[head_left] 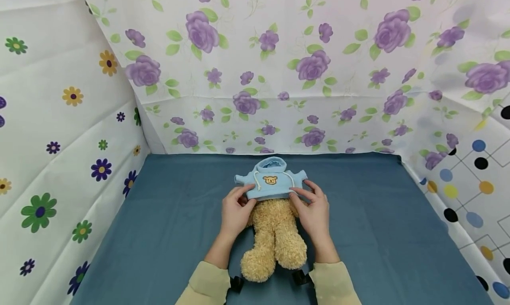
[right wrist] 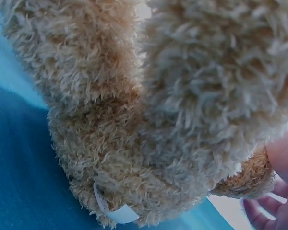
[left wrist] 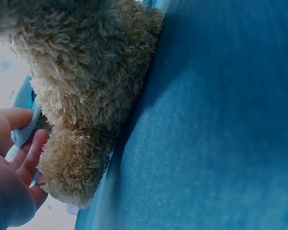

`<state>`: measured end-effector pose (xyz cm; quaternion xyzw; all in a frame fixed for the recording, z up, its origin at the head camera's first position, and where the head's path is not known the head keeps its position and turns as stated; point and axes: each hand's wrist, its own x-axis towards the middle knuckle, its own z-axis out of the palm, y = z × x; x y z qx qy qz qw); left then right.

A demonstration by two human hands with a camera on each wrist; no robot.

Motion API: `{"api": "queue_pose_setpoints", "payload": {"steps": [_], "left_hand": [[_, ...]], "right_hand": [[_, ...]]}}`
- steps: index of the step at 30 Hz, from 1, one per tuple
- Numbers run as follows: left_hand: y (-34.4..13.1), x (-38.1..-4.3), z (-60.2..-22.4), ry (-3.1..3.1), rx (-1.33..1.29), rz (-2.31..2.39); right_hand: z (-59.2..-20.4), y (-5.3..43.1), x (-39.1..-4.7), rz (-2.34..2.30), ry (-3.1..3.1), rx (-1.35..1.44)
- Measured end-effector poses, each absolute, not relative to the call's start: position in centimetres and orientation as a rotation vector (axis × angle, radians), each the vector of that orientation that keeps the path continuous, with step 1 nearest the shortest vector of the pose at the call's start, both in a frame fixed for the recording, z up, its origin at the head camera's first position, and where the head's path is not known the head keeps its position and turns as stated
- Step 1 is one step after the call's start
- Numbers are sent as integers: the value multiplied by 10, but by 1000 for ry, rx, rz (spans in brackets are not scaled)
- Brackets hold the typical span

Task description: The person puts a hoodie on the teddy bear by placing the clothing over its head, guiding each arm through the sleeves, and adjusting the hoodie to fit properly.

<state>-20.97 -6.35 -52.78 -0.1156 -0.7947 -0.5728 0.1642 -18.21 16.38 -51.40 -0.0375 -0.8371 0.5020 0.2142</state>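
Observation:
A tan plush teddy bear [head_left: 274, 227] lies on its back, legs toward me. Over its upper end lies a small light blue hoodie [head_left: 279, 191] with a bear-face patch and white drawstrings, and the bear's head is hidden beneath it. My left hand [head_left: 236, 212] pinches the hoodie's hem at its left corner; the left wrist view shows the thumb over the cloth edge beside the bear's furry arm [left wrist: 69, 163]. At the right corner, the thumb and fingers of my right hand [head_left: 314, 212] pinch the same hem. The hood opening faces away, both sleeves spread outward.
A blue-grey cloth [head_left: 179, 216] covers the table. Floral sheets rise as walls at the back [head_left: 263, 81] and left [head_left: 59, 132], with a dotted sheet [head_left: 470, 207] on the right. A white tag [right wrist: 122, 214] sticks out of the bear's fur.

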Motion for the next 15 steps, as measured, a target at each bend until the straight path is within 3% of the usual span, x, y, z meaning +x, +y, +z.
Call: {"api": "queue_pose_setpoints", "payload": {"steps": [8, 15], "left_hand": [[-65, -212, -527, -2255, -282, -1681], [-63, -226, -511, -2279, -231, -1740]], "right_hand": [[-508, 164, -188, 1145, -2222, 105], [-483, 175, -211, 1048, -2587, 312]]}}
